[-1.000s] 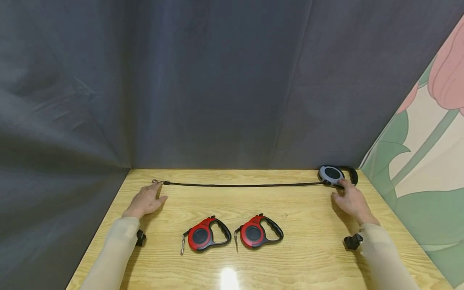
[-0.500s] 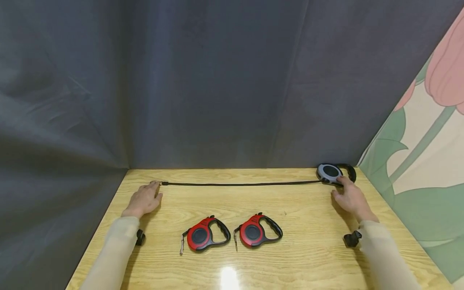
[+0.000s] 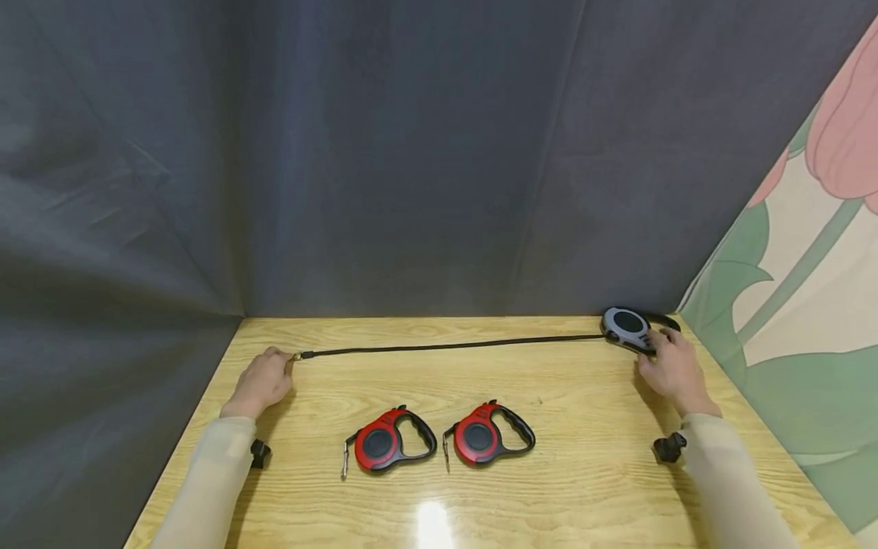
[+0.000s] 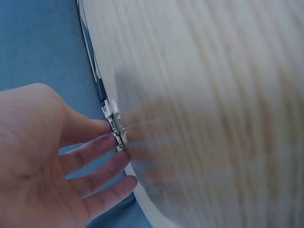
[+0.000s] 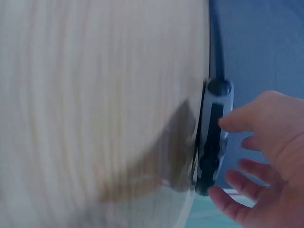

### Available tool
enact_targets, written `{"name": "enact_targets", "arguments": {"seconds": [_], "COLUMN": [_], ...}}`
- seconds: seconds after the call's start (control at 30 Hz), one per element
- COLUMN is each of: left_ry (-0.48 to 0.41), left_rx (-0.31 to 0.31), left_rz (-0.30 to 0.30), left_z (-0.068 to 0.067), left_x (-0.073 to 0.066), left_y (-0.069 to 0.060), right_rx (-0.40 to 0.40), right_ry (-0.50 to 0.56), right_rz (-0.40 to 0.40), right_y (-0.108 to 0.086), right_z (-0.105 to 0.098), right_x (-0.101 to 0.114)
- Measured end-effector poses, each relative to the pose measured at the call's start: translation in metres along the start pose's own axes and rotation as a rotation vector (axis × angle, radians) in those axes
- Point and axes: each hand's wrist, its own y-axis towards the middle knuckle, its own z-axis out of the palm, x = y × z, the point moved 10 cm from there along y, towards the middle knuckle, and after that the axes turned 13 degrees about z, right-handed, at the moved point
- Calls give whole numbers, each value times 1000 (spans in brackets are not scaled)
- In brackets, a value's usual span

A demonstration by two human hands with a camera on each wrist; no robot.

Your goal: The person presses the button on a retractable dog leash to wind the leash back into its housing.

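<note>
At the table's back left, my left hand (image 3: pixel 259 383) pinches the metal clip (image 4: pixel 113 122) between thumb and index finger; the other fingers are spread loosely. From this clip a black strap (image 3: pixel 446 346) stretches across the back of the table to a grey-and-black retractable dog leash (image 3: pixel 626 323) at the far right. My right hand (image 3: pixel 675 375) holds that leash near its handle. In the right wrist view the thumb presses its side, while the index finger is partly hidden and the remaining fingers hang apart. The fingers cover part of the handle.
Two red-and-black retractable leashes (image 3: pixel 379 442) (image 3: pixel 479 438) lie side by side at the middle of the wooden table (image 3: pixel 562 488), their metal clips toward the left. A dark curtain (image 3: pixel 411 168) rises behind the back edge. A flower-patterned cloth (image 3: pixel 809 320) borders the right side.
My left fingers, earlier stretched over the clip, now pinch it and have drawn it slightly nearer. My right hand has closed more around the grey leash, which has turned slightly. The red leashes stay put.
</note>
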Motion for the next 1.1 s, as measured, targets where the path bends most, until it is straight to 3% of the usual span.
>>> {"name": "enact_targets", "arguments": {"seconds": [0.07, 0.17, 0.33, 0.6, 0.7, 0.9, 1.1], "left_ry": [-5, -13, -35, -110, -121, -132, -160], "left_rx": [14, 18, -62, -87, -78, -32, 3], "left_rz": [-2, -7, -15, -138, -171, -241, -253], "left_z": [1, 0, -6, -2, -1, 1, 2], "left_x": [0, 2, 5, 26, 33, 41, 42], "left_y": [-2, -7, -13, -30, -34, -41, -41], "right_rx": [-17, 21, -36, -86, -68, 54, 24], "right_ry": [-32, -66, -50, -68, -84, -89, -40], "right_rz": [-4, 4, -7, -26, -19, 35, 31], "right_y": [-1, -3, -5, -7, -7, -9, -12], "right_z": [0, 6, 1, -1, 2, 13, 10], "right_x": [-2, -5, -5, -3, -3, -7, -4]}}
